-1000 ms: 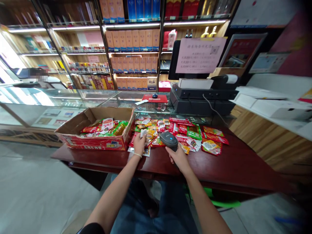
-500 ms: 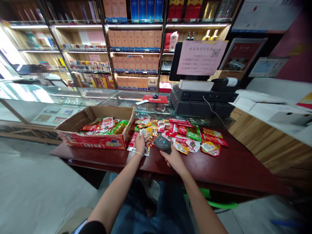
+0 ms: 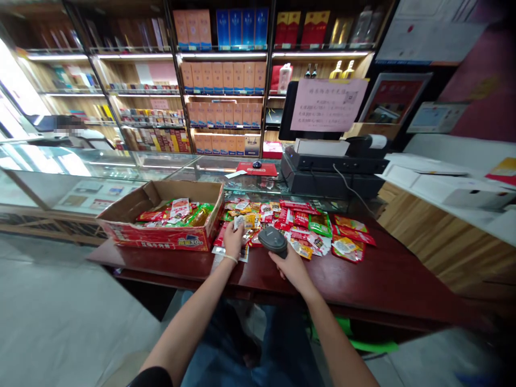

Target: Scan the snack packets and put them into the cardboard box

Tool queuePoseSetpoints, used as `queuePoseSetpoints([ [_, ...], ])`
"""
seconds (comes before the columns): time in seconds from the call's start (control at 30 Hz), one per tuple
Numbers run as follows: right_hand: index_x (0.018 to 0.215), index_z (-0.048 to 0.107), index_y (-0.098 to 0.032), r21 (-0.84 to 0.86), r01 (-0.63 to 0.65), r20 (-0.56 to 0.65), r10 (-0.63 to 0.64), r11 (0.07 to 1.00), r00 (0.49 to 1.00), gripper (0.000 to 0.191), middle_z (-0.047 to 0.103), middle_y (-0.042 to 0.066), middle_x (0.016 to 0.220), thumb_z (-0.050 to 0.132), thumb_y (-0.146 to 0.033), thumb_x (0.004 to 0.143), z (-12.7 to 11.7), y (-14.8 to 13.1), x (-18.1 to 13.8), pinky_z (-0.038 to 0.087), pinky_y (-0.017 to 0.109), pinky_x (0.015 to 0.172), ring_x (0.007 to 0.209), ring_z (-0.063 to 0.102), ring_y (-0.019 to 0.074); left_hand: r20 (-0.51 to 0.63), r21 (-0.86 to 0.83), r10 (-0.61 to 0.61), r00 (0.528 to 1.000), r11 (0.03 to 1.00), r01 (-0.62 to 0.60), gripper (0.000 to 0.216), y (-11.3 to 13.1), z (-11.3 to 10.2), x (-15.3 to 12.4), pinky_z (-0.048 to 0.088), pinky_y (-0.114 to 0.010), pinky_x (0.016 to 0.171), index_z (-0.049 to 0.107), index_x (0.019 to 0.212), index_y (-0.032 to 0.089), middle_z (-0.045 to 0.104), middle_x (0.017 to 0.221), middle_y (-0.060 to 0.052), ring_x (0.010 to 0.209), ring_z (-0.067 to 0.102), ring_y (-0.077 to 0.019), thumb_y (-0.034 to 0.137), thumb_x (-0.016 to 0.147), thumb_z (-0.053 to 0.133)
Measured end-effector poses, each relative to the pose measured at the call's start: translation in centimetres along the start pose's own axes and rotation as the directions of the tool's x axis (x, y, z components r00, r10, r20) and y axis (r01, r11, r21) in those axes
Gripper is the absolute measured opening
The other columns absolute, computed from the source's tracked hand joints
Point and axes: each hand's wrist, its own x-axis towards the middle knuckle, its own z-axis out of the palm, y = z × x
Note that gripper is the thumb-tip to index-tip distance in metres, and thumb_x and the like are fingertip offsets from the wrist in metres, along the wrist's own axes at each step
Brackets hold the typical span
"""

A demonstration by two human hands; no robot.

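My right hand (image 3: pixel 291 264) is wrapped round the handle of a black barcode scanner (image 3: pixel 272 239), its head pointing forward and left over the table. In my left hand (image 3: pixel 234 240) a small snack packet (image 3: pixel 239 221) is pinched, its pale printed side showing above the fingers. Many colourful snack packets (image 3: pixel 300 219), red, yellow and green, lie spread in front of both hands. To the left of my left hand stands an open red cardboard box (image 3: pixel 157 241) with more packets (image 3: pixel 177 211) in it.
The dark red table (image 3: pixel 363 282) carries these things. Behind it runs a glass counter (image 3: pixel 185 169) with a mouse (image 3: pixel 257 165) on a red pad. A monitor (image 3: pixel 289 113) and black cash drawer (image 3: pixel 330 183) stand at the back right. A person (image 3: pixel 86 134) is at the far left.
The packet in my left hand has tilted up, from a flatter yellow face to a pale side. The scanner has shifted slightly to the right. The camera view has tipped upward a little.
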Motion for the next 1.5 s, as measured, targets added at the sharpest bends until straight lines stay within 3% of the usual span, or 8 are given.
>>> queuePoseSetpoints([
  [0.1, 0.122, 0.051, -0.02, 0.038, 0.009, -0.022, -0.008, 0.999, 1.0, 0.05, 0.056, -0.008, 0.052, 0.066, -0.042, 0.08, -0.6, -0.2, 0.1, 0.033, 0.02, 0.028, 0.027, 0.043, 0.0106, 0.06, 0.207, 0.276, 0.959, 0.937, -0.283, 0.024, 4.6, -1.3, 0.5, 0.054, -0.025, 0.07, 0.066, 0.096, 0.017, 0.071, 0.085, -0.003, 0.075, 0.067, -0.015, 0.036, 0.082, 0.067],
  [0.2, 0.118, 0.051, -0.019, 0.077, 0.02, -0.035, -0.017, 0.997, 0.999, 0.049, 0.052, -0.009, 0.047, 0.066, -0.044, 0.079, -0.9, -0.7, 0.5, 0.033, 0.021, 0.028, 0.027, 0.045, 0.0122, 0.093, 0.426, 0.569, 0.817, 0.719, -0.549, 0.021, 9.5, -4.6, 2.0, 0.053, -0.027, 0.079, 0.068, 0.101, 0.02, 0.073, 0.095, -0.004, 0.085, 0.069, -0.0165, 0.035, 0.087, 0.063],
  [0.3, 0.112, 0.052, -0.02, 0.127, 0.039, -0.065, -0.03, 0.991, 0.997, 0.046, 0.049, -0.01, 0.043, 0.067, -0.047, 0.078, -0.6, -1.2, 0.9, 0.034, 0.02, 0.029, 0.029, 0.046, 0.0128, 0.195, 0.626, 0.687, 0.7, 0.462, -0.628, 0.022, 12.4, -9.3, 4.1, 0.051, -0.034, 0.091, 0.067, 0.107, 0.022, 0.073, 0.11, -0.007, 0.101, 0.068, -0.0201, 0.031, 0.093, 0.053],
  [0.5, 0.106, 0.053, -0.021, 0.176, 0.058, -0.061, -0.048, 0.983, 0.997, 0.044, 0.053, -0.01, 0.047, 0.069, -0.051, 0.077, 0.4, -1.3, 1.3, 0.034, 0.02, 0.03, 0.029, 0.045, 0.0111, 0.363, 0.827, 0.515, 0.777, 0.206, -0.523, 0.035, 12.8, -15.0, 5.9, 0.041, -0.049, 0.108, 0.063, 0.122, 0.019, 0.065, 0.128, -0.013, 0.128, 0.053, -0.0295, 0.033, 0.091, 0.054],
  [0.77, 0.099, 0.053, -0.021, 0.136, 0.037, -0.077, -0.027, 0.99, 0.997, 0.036, 0.052, -0.009, 0.047, 0.067, -0.048, 0.079, -0.5, -1.3, 1.3, 0.034, 0.021, 0.03, 0.03, 0.046, 0.0112, 0.548, 0.588, 0.481, 0.685, 0.361, -0.724, 0.027, 11.3, -7.6, 2.1, 0.039, -0.047, 0.111, 0.068, 0.114, 0.023, 0.066, 0.123, -0.01, 0.125, 0.055, -0.0266, 0.028, 0.091, 0.054],
  [0.97, 0.092, 0.052, -0.022, 0.157, 0.003, -0.126, 0.017, 0.988, 0.992, 0.035, 0.05, -0.01, 0.046, 0.068, -0.05, 0.078, -2.1, 0.1, 1.4, 0.034, 0.021, 0.03, 0.03, 0.045, 0.0113, 0.695, 0.511, 0.318, 0.645, 0.412, -0.754, 0.036, 4.4, -1.3, 1.7, 0.037, -0.047, 0.114, 0.063, 0.122, 0.021, 0.06, 0.131, -0.012, 0.13, 0.05, -0.027, 0.019, 0.088, 0.053],
  [1.2, 0.092, 0.051, -0.023, 0.182, -0.017, -0.126, 0.04, 0.983, 0.991, 0.035, 0.047, -0.01, 0.044, 0.069, -0.049, 0.078, -2.5, 0.3, 1.1, 0.033, 0.021, 0.029, 0.029, 0.044, 0.0116, 0.671, 0.65, 0.182, 0.719, 0.323, -0.688, 0.062, -3.4, 2.5, 2.5, 0.031, -0.054, 0.114, 0.045, 0.141, 0.016, 0.04, 0.149, -0.02, 0.142, 0.033, -0.0344, 0.017, 0.081, 0.059],
  [1.5, 0.091, 0.048, -0.023, 0.175, -0.051, -0.101, 0.07, 0.983, 0.992, 0.035, 0.048, -0.01, 0.045, 0.068, -0.05, 0.078, -2.3, 1.1, 1.4, 0.032, 0.021, 0.029, 0.029, 0.043, 0.0113, 0.611, 0.763, 0.137, 0.78, 0.164, -0.626, 0.034, -3.2, 3.4, 1.5, 0.045, -0.042, 0.093, 0.06, 0.119, 0.014, 0.063, 0.107, -0.017, 0.106, 0.058, -0.0295, 0.017, 0.087, 0.052],
])
